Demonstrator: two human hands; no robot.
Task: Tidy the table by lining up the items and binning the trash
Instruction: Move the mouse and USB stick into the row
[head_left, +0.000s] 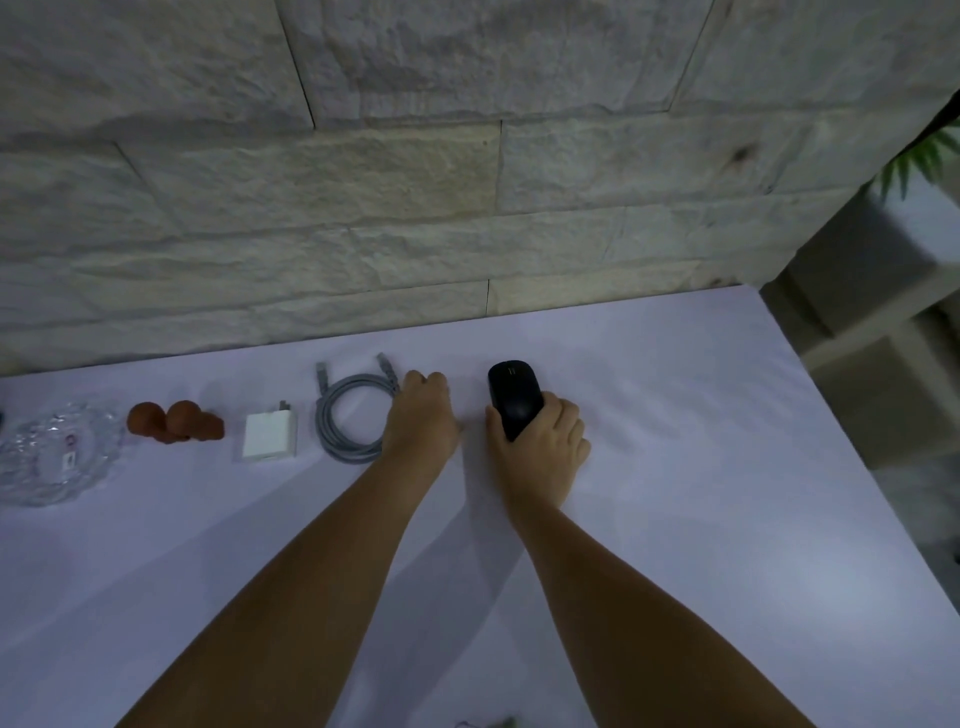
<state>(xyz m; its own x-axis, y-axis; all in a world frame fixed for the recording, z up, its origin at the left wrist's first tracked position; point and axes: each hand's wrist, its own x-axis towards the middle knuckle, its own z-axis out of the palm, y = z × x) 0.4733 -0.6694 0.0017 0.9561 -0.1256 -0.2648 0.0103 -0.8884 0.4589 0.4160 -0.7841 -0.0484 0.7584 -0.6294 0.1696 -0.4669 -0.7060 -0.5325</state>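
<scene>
A black mouse (513, 405), grey coiled cable (349, 415), white charger (269, 435), reddish-brown figure (174, 421) and clear patterned glass dish (49, 457) on a pale lilac table (675, 467).

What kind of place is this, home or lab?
Probably a home or office corner, not a lab: a white table against a stone-block wall, a plant at right, and desk clutter such as a black mouse, coiled grey cable and white charger.

Right hand (540, 441): grips black mouse (511, 402) on white table (701, 467).
Left hand (421, 415): curled, touching grey cable coil's (350, 415) 3 o'clock edge.
</scene>
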